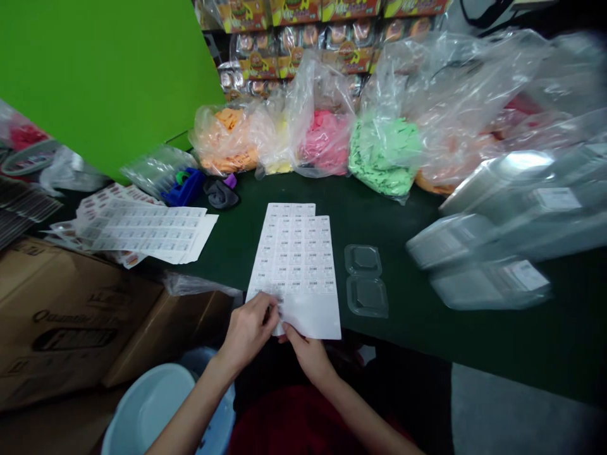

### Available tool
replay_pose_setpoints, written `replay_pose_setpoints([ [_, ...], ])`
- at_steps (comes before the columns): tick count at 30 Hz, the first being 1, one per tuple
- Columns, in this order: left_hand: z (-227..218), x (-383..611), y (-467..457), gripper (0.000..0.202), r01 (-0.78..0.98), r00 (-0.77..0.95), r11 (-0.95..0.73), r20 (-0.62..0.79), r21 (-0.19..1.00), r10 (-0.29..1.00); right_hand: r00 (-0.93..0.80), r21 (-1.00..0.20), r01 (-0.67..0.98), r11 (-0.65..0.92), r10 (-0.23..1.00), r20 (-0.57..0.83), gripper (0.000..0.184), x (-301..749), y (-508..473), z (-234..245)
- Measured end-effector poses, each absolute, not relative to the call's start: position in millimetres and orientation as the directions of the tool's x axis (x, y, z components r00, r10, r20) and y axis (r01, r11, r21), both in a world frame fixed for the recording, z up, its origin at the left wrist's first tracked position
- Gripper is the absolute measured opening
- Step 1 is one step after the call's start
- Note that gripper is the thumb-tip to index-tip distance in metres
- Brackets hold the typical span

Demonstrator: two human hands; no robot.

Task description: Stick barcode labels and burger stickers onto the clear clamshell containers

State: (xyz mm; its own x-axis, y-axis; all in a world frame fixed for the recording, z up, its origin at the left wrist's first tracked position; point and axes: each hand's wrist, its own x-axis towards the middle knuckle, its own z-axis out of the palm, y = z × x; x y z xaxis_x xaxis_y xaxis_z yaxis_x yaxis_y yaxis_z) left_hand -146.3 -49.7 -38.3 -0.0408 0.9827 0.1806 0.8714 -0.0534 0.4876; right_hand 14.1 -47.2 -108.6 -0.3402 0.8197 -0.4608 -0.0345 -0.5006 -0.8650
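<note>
A sheet of small printed labels (303, 272) lies on the dark green table before me, with a second sheet partly under it. Its lowest part is bare white backing. My left hand (249, 328) is closed in a pinch at the sheet's lower left, on what looks like a small label (279, 301). The fingertips partly hide it. My right hand (308, 355) grips the sheet's near edge, thumb on top and fingers underneath. Just right of the sheet, an opened clear plastic clamshell box (367, 296) rests flat.
Stacks of clear boxes (493, 284) stand at the right. Along the back sit bags of orange, pink (327, 142) and green (384, 155) pieces. More label sheets (152, 227) and a blue tape dispenser (183, 188) lie left. Below are cartons (66, 316) and a light blue basin (147, 404).
</note>
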Motion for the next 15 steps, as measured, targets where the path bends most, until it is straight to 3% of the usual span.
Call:
replay_pose_setpoints([
  [4, -37.6, -153.8, -46.3, 0.017, 0.611, -0.485, 0.218, 0.142, 0.761, 0.863, -0.405, -0.791, -0.073, -0.607, 0.743, -0.533, 0.069, 11.4, -45.9, -103.8],
  [7, -33.4, -150.6, -49.2, 0.018, 0.557, -0.614, 0.173, 0.262, 0.812, 0.745, -0.549, -0.741, -0.047, -0.67, 0.637, -0.541, 0.071, 22.3, -46.0, -90.0],
  [10, -28.2, -134.2, -57.3, 0.009, 0.758, -0.461, 0.03, 0.502, 0.652, 0.732, -0.779, -0.69, 0.039, -0.723, 0.411, -0.475, 0.058, 44.3, -44.4, -63.3],
  [11, -27.4, -126.7, -60.5, 0.011, 0.816, -0.363, -0.033, 0.556, 0.578, 0.747, -0.806, -0.676, 0.02, -0.736, 0.389, -0.447, 0.053, 51.2, -42.3, -52.8],
  [13, -27.9, -110.6, -66.6, 0.019, 0.868, -0.182, -0.169, 0.614, 0.468, 0.768, -0.745, -0.66, -0.13, -0.74, 0.512, -0.428, 0.046, 60.8, -34.5, -33.4],
  [15, -30.8, -96.0, -71.3, 0.026, 0.857, -0.063, -0.278, 0.624, 0.434, 0.779, -0.588, -0.647, -0.298, -0.702, 0.669, -0.455, 0.042, 64.9, -22.9, -20.0],
])
